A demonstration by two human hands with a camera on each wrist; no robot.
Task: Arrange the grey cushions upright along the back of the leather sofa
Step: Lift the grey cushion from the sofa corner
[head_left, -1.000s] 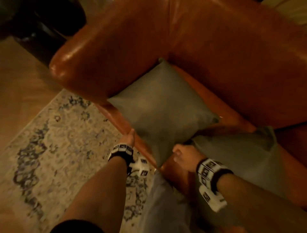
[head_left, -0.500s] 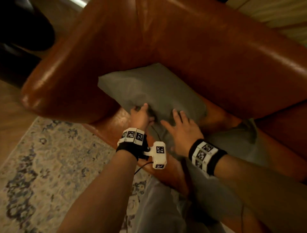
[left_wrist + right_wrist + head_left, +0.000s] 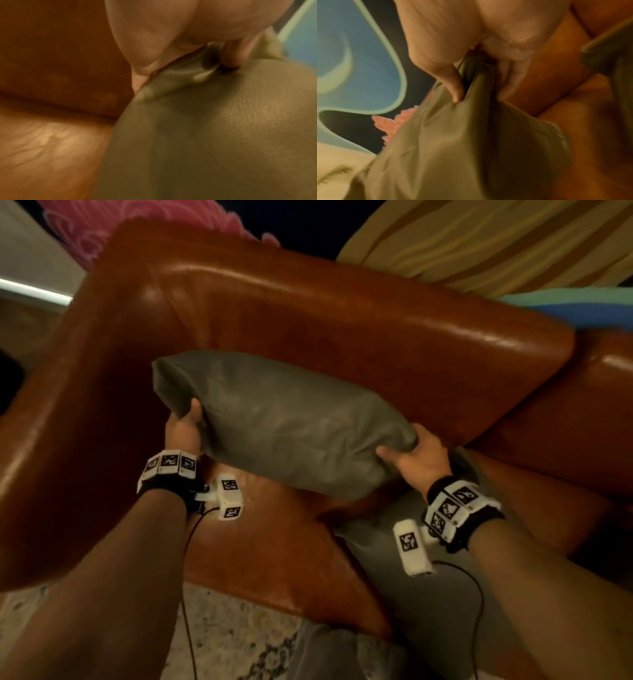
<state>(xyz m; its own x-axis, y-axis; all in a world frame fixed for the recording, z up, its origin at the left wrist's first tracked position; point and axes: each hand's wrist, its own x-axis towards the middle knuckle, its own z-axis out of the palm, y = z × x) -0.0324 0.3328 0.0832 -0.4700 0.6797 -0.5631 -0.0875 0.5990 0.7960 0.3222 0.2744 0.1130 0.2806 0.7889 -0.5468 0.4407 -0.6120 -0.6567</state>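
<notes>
A grey cushion (image 3: 284, 422) is lifted above the seat of the brown leather sofa (image 3: 342, 313), close to the corner of its back and left armrest. My left hand (image 3: 185, 428) grips the cushion's left edge, thumb on top. My right hand (image 3: 416, 455) pinches its right corner; in the right wrist view the thumb (image 3: 453, 86) presses into the bunched grey cushion fabric (image 3: 471, 148). The left wrist view shows the cushion (image 3: 214, 135) filling the right side, fingers curled on its edge. A second grey cushion (image 3: 428, 594) lies flat on the seat under my right wrist.
The sofa's left armrest (image 3: 68, 422) runs down the left. A patterned rug (image 3: 226, 642) covers the floor in front. A striped yellow fabric (image 3: 496, 244) and a pink object (image 3: 102, 220) sit behind the sofa back. Bare seat leather (image 3: 274, 542) shows between my arms.
Both hands moved from pressing on the cushion's front to gripping its two ends. The cushion has come up off the seat and turned lengthwise along the sofa back.
</notes>
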